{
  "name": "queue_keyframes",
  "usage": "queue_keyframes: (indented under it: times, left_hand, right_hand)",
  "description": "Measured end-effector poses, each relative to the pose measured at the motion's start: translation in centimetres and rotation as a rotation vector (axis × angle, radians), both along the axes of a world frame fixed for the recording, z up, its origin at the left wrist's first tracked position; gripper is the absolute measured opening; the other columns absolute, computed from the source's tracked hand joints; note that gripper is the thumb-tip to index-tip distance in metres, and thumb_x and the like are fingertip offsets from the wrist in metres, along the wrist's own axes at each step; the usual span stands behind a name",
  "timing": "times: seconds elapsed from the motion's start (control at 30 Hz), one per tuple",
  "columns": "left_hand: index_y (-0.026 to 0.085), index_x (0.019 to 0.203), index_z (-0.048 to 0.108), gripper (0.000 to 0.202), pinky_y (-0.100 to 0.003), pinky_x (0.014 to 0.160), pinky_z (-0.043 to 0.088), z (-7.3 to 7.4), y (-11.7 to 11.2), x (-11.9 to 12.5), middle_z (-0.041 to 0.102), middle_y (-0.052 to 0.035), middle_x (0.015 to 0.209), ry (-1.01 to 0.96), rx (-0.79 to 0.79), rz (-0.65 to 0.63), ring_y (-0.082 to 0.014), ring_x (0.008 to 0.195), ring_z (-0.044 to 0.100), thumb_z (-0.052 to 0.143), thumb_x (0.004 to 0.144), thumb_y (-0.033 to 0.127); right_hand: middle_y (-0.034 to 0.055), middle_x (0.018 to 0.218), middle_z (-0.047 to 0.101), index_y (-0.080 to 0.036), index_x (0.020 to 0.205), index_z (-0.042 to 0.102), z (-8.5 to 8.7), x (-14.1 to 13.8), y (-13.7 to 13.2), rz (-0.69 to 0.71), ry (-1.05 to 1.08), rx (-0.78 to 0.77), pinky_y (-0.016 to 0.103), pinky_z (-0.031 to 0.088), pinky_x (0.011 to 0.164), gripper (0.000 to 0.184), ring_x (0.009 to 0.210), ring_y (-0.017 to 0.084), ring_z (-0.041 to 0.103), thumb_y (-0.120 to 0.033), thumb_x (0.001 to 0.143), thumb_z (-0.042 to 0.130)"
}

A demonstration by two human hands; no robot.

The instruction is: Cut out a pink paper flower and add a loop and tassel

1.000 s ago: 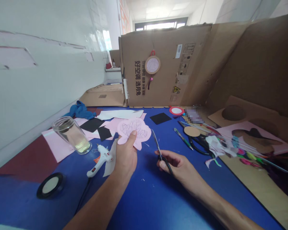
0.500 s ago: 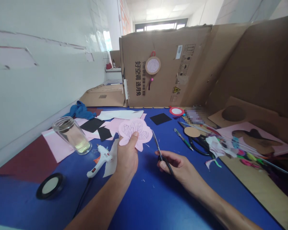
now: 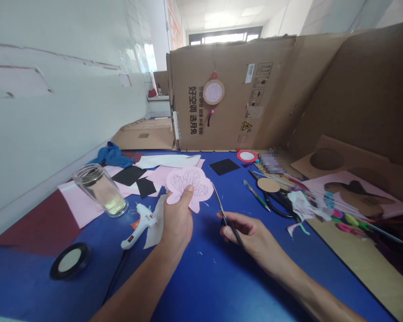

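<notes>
A pink paper cutout with a flower-like line drawing is pinched in my left hand, the thumb lying across its front. Its outline is scalloped, with a small tab at the bottom. My right hand is closed round the black handles of a pair of scissors. The blades point up and away, their tips close beside the cutout's right edge; whether they touch the paper I cannot tell. Tiny paper scraps lie on the blue table below.
Left of my hands lie a white glue gun, a glass jar with pale liquid, and a black ring-shaped item. Black paper lies ahead. Pens, paper bits and a cardboard disc clutter the right. A cardboard box stands behind.
The cutout and the scissors stay almost where they were; any shift is very slight. Both hands keep the same hold.
</notes>
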State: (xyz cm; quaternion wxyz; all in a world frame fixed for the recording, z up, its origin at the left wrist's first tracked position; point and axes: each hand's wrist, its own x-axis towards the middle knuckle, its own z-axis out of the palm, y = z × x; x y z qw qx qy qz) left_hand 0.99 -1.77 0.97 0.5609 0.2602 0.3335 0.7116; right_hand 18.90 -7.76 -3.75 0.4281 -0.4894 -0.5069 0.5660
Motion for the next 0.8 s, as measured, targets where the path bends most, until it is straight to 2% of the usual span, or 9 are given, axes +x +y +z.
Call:
queue_keyframes:
  times: [0.47, 0.8]
  left_hand:
    - [0.026, 0.147, 0.069, 0.065, -0.046, 0.125, 0.049, 0.19, -0.04, 0.12, 0.079, -0.0083, 0.136, -0.013, -0.001, 0.000, -0.0308, 0.143, 0.064, 0.081, 0.087, 0.005]
    - [0.021, 0.144, 0.070, 0.061, -0.050, 0.126, 0.048, 0.38, -0.07, 0.38, 0.080, -0.0123, 0.134, -0.037, -0.012, 0.030, -0.0312, 0.140, 0.067, 0.080, 0.087, 0.005]
  right_hand:
    - [-0.0007, 0.078, 0.065, -0.023, 0.126, 0.083, 0.71, -0.13, -0.18, -0.004, 0.024, -0.032, 0.033, 0.047, 0.075, 0.069, 0.073, 0.017, 0.056, -0.067, 0.074, 0.090]
    - [0.0005, 0.082, 0.068, -0.021, 0.129, 0.081, 0.59, -0.01, -0.18, -0.006, 0.036, -0.043, 0.033, 0.048, 0.078, 0.073, 0.076, 0.017, 0.059, -0.068, 0.074, 0.091]
